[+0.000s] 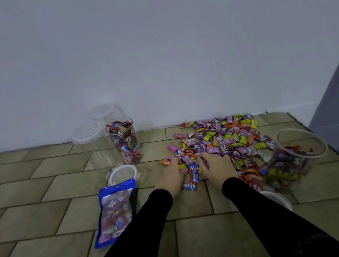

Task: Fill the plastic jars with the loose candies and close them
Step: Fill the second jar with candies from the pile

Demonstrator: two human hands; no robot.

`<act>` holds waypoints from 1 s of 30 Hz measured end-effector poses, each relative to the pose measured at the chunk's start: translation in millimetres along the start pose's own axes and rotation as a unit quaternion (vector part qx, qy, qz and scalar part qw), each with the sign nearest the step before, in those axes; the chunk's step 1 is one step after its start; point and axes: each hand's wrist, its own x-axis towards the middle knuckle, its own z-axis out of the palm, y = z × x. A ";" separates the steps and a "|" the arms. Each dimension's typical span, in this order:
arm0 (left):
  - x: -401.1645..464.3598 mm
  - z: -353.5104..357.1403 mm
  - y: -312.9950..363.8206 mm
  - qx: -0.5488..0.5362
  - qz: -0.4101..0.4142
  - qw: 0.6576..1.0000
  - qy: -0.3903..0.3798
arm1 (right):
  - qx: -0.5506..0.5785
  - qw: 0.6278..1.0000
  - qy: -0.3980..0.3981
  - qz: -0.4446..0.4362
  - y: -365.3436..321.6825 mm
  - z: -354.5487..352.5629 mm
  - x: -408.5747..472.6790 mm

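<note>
Tiled floor (47, 216), lid (278, 200) half-hidden behind sleeve (258, 213)

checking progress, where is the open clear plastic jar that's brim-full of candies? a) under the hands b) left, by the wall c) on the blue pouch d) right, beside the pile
b: the candy-filled clear plastic jar stands left near the white wall, lid off.

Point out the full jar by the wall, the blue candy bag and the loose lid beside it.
full jar (127, 145), head view, its candy-filled side
blue candy bag (115, 213), head view, clear front window
loose lid (122, 174), head view, its top
</note>
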 end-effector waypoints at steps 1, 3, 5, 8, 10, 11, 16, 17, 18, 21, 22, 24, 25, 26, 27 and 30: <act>-0.5 0.2 -1.2 -0.005 0.002 1.000 0.007 | 0.006 1.000 0.009 0.000 -0.2 -1.8 -0.3; -1.2 1.9 -0.7 -0.017 0.006 1.000 0.024 | 0.039 0.999 0.036 0.002 -1.4 -6.8 0.1; -1.6 3.5 4.0 -0.051 0.002 0.998 0.039 | 0.081 0.995 0.056 0.008 -4.0 -15.0 2.4; 0.4 7.8 15.6 -0.090 0.019 0.992 0.082 | 0.121 0.990 0.074 0.019 -9.6 -29.6 9.2; 0.7 8.1 27.2 -0.133 0.023 0.985 0.111 | 0.160 0.983 0.082 0.026 -12.7 -40.3 12.1; 0.9 7.1 34.0 -0.149 0.025 0.981 0.124 | 0.183 0.979 0.084 0.029 -14.0 -45.9 13.3; 6.3 2.5 65.4 -0.206 0.045 0.962 0.173 | 0.286 0.952 0.104 0.034 -22.6 -82.2 20.5; 7.7 2.4 70.9 -0.226 0.048 0.956 0.180 | 0.301 0.947 0.109 0.032 -23.7 -91.5 22.0; 8.4 3.6 78.7 -0.245 0.053 0.950 0.187 | 0.316 0.941 0.116 0.027 -23.0 -101.9 22.9; 8.0 7.2 98.9 -0.290 0.056 0.935 0.198 | 0.351 0.926 0.138 0.009 -18.5 -128.9 24.1; 8.2 9.2 104.5 -0.299 0.058 0.931 0.200 | 0.356 0.923 0.146 0.006 -15.6 -136.8 23.9; 9.4 14.2 115.5 -0.308 0.056 0.927 0.207 | 0.367 0.917 0.158 0.003 -8.1 -151.5 22.6; 9.6 16.2 121.9 -0.311 0.057 0.925 0.210 | 0.369 0.914 0.166 0.002 -3.1 -158.5 21.7; 9.3 18.1 128.4 -0.311 0.060 0.924 0.213 | 0.369 0.913 0.175 0.001 1.9 -165.6 20.4; 8.9 20.2 135.1 -0.313 0.066 0.923 0.215 | 0.368 0.912 0.183 0.003 8.0 -172.3 19.0; 2.4 24.4 159.2 -0.327 0.081 0.919 0.206 | 0.383 0.900 0.205 0.025 29.4 -187.3 16.4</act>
